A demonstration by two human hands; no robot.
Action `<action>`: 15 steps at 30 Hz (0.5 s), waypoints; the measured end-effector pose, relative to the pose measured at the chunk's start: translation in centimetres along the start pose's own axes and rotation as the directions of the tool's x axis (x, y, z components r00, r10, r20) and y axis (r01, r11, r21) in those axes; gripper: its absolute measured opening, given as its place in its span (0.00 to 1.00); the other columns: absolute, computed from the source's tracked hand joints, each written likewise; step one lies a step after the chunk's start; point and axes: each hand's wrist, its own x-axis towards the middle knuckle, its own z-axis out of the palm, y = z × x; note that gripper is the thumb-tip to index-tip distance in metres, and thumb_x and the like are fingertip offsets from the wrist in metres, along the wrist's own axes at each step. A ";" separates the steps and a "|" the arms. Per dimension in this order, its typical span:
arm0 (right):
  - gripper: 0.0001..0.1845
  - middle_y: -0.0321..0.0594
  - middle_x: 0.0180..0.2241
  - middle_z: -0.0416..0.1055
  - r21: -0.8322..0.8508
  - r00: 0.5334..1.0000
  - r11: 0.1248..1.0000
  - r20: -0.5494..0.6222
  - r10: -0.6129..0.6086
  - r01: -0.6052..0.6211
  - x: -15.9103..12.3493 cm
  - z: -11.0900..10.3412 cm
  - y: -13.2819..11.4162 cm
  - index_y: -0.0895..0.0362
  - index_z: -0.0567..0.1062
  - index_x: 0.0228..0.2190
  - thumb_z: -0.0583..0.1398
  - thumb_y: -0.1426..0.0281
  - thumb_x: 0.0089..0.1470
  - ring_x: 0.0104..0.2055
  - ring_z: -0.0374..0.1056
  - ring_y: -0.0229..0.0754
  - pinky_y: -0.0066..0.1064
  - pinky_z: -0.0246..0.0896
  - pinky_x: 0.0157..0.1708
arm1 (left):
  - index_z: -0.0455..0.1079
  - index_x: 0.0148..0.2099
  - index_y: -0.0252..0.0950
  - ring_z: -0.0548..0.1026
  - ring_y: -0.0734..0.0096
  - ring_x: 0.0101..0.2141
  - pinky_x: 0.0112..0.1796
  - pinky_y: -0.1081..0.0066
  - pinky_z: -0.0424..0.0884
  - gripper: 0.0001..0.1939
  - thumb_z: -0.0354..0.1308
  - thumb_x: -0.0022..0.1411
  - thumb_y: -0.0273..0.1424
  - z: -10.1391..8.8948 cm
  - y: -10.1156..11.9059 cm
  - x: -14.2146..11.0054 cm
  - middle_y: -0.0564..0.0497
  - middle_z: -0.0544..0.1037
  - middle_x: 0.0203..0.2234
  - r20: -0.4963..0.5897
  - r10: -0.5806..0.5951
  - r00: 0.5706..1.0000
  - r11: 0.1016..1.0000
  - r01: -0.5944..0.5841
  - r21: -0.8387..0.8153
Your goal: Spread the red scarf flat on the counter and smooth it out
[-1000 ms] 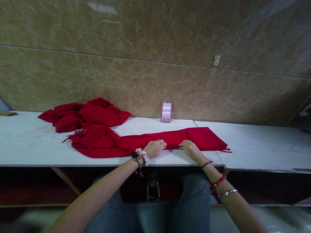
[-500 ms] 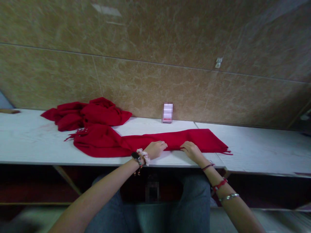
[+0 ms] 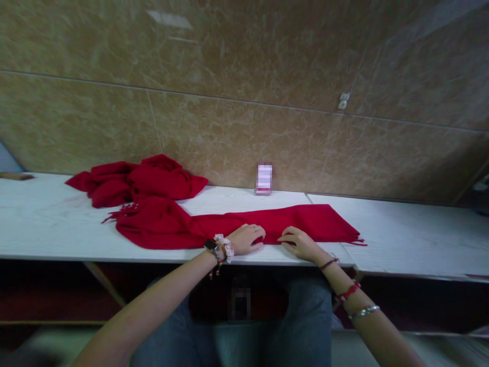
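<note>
A red fringed scarf (image 3: 305, 219) lies lengthwise along the white bench top, its right part folded into a flat narrow strip and its left part loosely bunched. My left hand (image 3: 246, 239), fingers curled, grips the near edge of the strip around its middle. Just to the right, my right hand (image 3: 300, 243) pinches the same edge between thumb and fingers. A short gap of cloth shows between the two hands. Fringe sticks out at the scarf's right corner and at its left end.
A crumpled red cloth (image 3: 153, 178) is heaped at the back left, against the tiled wall (image 3: 244, 132). A small blurred upright object (image 3: 263, 179) stands at the wall. A brown piece (image 3: 16, 176) lies far left. Dark open shelves (image 3: 412, 300) sit beneath the bench top (image 3: 412, 239).
Both hands have shifted slightly toward me along the scarf's near edge, and my right hand a little to the left. The scarf's outline is almost the same.
</note>
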 end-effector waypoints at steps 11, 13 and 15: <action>0.17 0.48 0.44 0.68 -0.114 0.988 0.981 -0.032 0.151 -0.154 4.4 2.3 1.3 0.59 0.69 0.45 0.52 0.69 0.55 0.48 0.62 0.44 0.36 0.58 0.47 | 0.64 0.46 0.40 0.65 0.64 0.46 0.46 0.60 0.62 0.13 0.46 0.58 0.31 1.1 -1.1 1.0 0.48 0.66 0.47 0.051 -0.165 0.985 0.985 0.163 0.052; 0.20 0.50 0.49 0.65 -0.141 0.983 0.973 -0.007 0.185 -0.184 4.3 3.4 1.5 0.61 0.67 0.49 0.50 0.67 0.56 0.51 0.59 0.45 0.38 0.55 0.51 | 0.61 0.50 0.41 0.60 0.60 0.52 0.48 0.53 0.58 0.16 0.44 0.60 0.36 1.3 -1.2 0.3 0.48 0.63 0.52 0.054 -0.252 0.966 0.966 0.249 0.064; 0.22 0.50 0.51 0.63 -0.157 0.982 0.970 0.017 0.190 -0.185 3.8 4.1 1.6 0.61 0.65 0.50 0.47 0.66 0.57 0.54 0.57 0.45 0.40 0.52 0.53 | 0.57 0.55 0.42 0.53 0.55 0.56 0.51 0.48 0.52 0.22 0.43 0.60 0.43 1.3 -1.4 -0.3 0.48 0.57 0.57 0.100 -0.335 0.937 0.942 0.332 0.053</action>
